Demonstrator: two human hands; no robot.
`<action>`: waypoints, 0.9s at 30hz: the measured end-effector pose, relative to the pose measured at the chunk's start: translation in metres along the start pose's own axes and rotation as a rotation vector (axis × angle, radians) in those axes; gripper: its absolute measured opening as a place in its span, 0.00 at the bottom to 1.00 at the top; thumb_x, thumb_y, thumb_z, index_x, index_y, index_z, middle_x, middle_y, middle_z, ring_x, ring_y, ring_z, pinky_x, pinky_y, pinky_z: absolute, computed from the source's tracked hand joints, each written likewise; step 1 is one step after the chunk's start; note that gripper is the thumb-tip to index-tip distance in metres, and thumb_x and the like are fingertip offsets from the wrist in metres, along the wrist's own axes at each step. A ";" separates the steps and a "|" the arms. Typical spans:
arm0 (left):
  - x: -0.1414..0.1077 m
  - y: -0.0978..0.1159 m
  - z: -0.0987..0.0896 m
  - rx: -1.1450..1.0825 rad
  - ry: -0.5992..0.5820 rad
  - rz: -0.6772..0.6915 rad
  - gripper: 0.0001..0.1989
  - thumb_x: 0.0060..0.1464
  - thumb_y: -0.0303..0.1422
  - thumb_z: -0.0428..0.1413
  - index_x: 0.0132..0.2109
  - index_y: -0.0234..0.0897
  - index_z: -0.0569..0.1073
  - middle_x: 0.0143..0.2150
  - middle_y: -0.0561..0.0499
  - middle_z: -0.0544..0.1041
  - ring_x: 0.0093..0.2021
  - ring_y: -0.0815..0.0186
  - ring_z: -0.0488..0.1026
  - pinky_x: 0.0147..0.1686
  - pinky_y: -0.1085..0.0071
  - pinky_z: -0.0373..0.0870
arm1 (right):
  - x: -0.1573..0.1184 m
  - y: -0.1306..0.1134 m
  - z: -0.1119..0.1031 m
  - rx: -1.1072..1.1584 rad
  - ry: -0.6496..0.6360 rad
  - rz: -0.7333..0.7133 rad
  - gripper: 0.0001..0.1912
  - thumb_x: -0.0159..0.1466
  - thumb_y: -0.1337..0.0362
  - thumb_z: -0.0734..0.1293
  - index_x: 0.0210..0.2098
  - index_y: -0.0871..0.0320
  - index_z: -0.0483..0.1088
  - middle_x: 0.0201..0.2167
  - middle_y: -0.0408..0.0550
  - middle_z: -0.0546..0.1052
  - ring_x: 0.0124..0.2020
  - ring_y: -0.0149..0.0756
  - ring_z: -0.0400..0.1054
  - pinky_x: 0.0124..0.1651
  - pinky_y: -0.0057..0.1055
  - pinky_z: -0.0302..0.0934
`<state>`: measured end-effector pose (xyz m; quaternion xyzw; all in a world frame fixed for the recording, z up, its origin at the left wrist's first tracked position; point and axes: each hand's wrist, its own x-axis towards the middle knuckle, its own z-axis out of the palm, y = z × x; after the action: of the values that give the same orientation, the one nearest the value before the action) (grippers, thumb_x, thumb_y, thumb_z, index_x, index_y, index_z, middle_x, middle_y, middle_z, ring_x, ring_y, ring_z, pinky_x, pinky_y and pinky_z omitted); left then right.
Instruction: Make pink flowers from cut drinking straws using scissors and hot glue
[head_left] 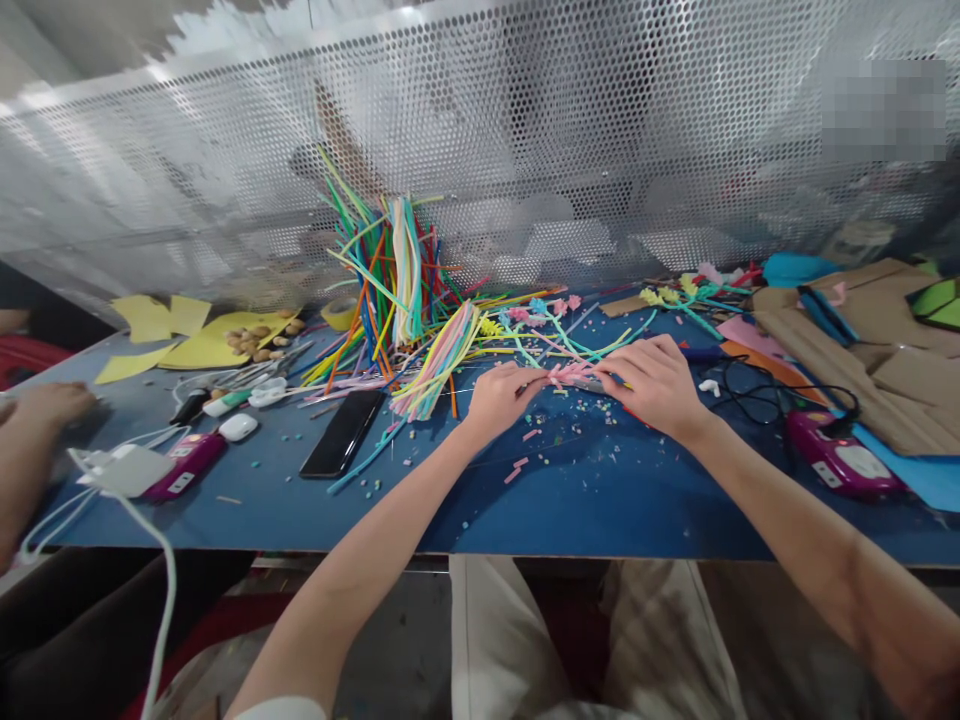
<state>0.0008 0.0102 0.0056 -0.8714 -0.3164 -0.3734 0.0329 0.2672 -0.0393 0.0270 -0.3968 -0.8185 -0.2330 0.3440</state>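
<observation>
Between my two hands, above the blue table (420,505), is a fuzzy pink pipe-cleaner piece (571,373). My left hand (501,400) pinches its left end between thumb and fingers. The right end is pinched by my right hand (654,385), which also has a dark, slim tool partly hidden beneath its fingers. Small pink and pale cut bits (517,468) lie scattered below the hands. Just left of my left hand rests a bundle of pastel pipe cleaners (437,365). Green stems with yellow and pink fuzzy ends (559,320) lie behind the hands.
A black phone (343,435) lies left of centre. Purple power strips sit at left (186,465) and right (841,455), with cables. Upright pipe cleaners (405,270) stand before a perforated metal screen (637,130). Brown cardboard (885,350) is at right. Another person's hand (56,405) is far left.
</observation>
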 end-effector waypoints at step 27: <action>-0.002 -0.004 0.004 -0.022 0.141 -0.055 0.09 0.62 0.39 0.60 0.43 0.45 0.83 0.37 0.54 0.84 0.34 0.69 0.80 0.34 0.73 0.71 | -0.063 0.147 0.014 -0.145 -0.670 0.780 0.22 0.60 0.61 0.67 0.54 0.57 0.73 0.50 0.64 0.76 0.46 0.50 0.68 0.47 0.44 0.58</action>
<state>-0.0003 0.0133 0.0006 -0.8342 -0.3330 -0.4380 0.0355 0.4095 0.0238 -0.0129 -0.7479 -0.6568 -0.0038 0.0962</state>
